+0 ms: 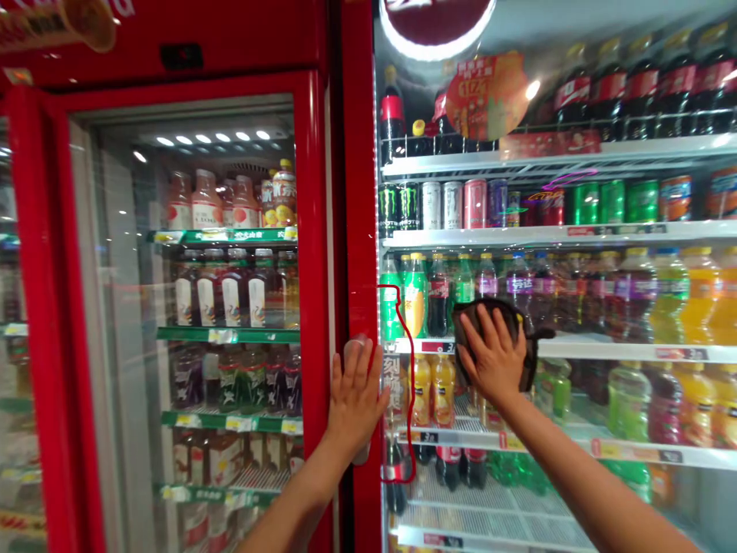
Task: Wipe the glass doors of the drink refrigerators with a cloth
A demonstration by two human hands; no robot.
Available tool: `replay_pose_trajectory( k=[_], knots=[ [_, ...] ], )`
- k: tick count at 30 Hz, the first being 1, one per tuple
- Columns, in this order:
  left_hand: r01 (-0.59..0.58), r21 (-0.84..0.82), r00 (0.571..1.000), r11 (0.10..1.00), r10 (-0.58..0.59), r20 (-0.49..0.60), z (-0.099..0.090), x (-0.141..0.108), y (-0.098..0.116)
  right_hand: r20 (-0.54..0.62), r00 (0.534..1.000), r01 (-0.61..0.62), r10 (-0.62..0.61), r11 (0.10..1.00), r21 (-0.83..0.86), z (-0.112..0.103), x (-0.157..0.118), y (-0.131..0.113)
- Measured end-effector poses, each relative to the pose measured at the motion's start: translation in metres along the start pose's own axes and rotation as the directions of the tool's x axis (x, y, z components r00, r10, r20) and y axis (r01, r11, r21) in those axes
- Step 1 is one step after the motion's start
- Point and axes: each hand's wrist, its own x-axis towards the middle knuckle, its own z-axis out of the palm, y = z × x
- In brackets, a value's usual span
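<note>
With its fingers stretched out, my left hand (355, 388) rests against the red door frame (362, 253) of the drinks fridge, over a light-coloured handle that it partly hides. My right hand (495, 349) lies flat, fingers spread, on a dark cloth (530, 361) pressed to the glass door (461, 507). A dark tail of the cloth sticks out to the right. Behind the glass, bottles and cans stand on white shelves. My right hand and the cloth cover some of the bottles in the middle rows.
Left of my hands stands a second red fridge (309, 230) with bottles on green-edged shelves. A round orange sticker (488, 96) and a red outlined sticker (412, 384) are on the right-hand glass. Cola bottles (642, 84) line the top shelf.
</note>
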Motion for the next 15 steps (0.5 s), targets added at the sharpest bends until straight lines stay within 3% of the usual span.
replay_pose_trajectory(
  k=[2, 3, 5, 6, 8, 10, 13, 15],
  knots=[
    [-0.034, -0.021, 0.999, 0.999, 0.034, -0.020, 0.000, 0.008, 0.006, 0.074, 0.976, 0.202, -0.206, 0.978, 0.059, 0.002, -0.023, -0.016],
    [-0.052, -0.037, 0.998, 0.998, 0.050, -0.031, 0.001, 0.013, 0.010, 0.117, 0.932, 0.331, -0.342, 0.938, 0.105, 0.002, -0.026, -0.021],
    [-0.071, -0.071, 0.996, 0.995, 0.067, -0.053, 0.004, 0.026, 0.020, 0.171, 0.834, 0.497, -0.524, 0.849, 0.178, 0.001, -0.014, -0.022],
    [-0.074, -0.087, 0.996, 0.993, 0.069, -0.061, 0.006, 0.033, 0.026, 0.184, 0.824, 0.507, -0.536, 0.843, 0.182, -0.001, -0.001, -0.015],
    [-0.081, -0.109, 0.995, 0.991, 0.073, -0.072, 0.010, 0.044, 0.037, 0.184, 0.894, 0.393, -0.409, 0.912, 0.119, -0.006, 0.023, 0.011],
    [-0.093, -0.124, 0.994, 0.988, 0.084, -0.076, 0.015, 0.051, 0.047, 0.141, 0.972, 0.186, -0.186, 0.982, 0.012, -0.012, 0.027, 0.047],
    [-0.103, -0.141, 0.993, 0.985, 0.093, -0.079, 0.022, 0.053, 0.059, 0.025, 0.997, -0.069, 0.072, 0.993, -0.099, -0.019, -0.018, 0.088],
    [-0.100, -0.156, 0.993, 0.983, 0.088, -0.082, 0.026, 0.054, 0.066, 0.002, 0.995, -0.097, 0.098, 0.989, -0.114, -0.020, -0.063, 0.095]
  ],
)
